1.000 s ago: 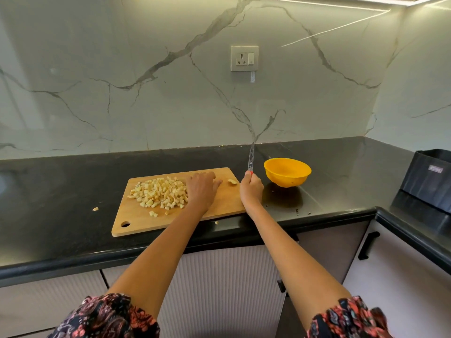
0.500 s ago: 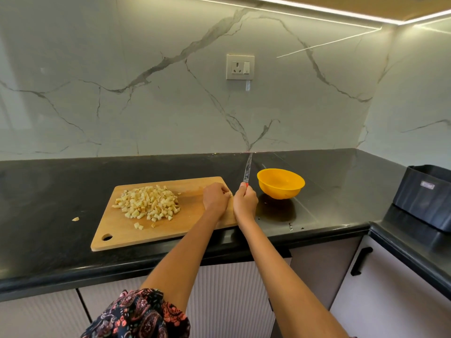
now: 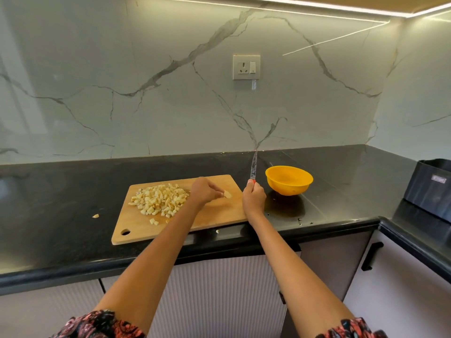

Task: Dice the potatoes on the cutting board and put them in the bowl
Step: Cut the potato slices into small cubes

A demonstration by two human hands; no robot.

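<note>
A potato piece (image 3: 227, 194) was pinched by the left hand (image 3: 204, 192) on the cutting board (image 3: 214, 215) beside the diced potatoes (image 3: 159, 199). A knife (image 3: 253, 167) was gripped upright by the right hand (image 3: 253, 198), near the bowl (image 3: 289, 179) on the desk (image 3: 61, 191).

Dark floral sleeves (image 3: 97, 324), bare forearms

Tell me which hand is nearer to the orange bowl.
Right. The right hand, gripping the knife, is just left of the orange bowl at the cutting board's right edge. The left hand is farther left, over the board.
</note>
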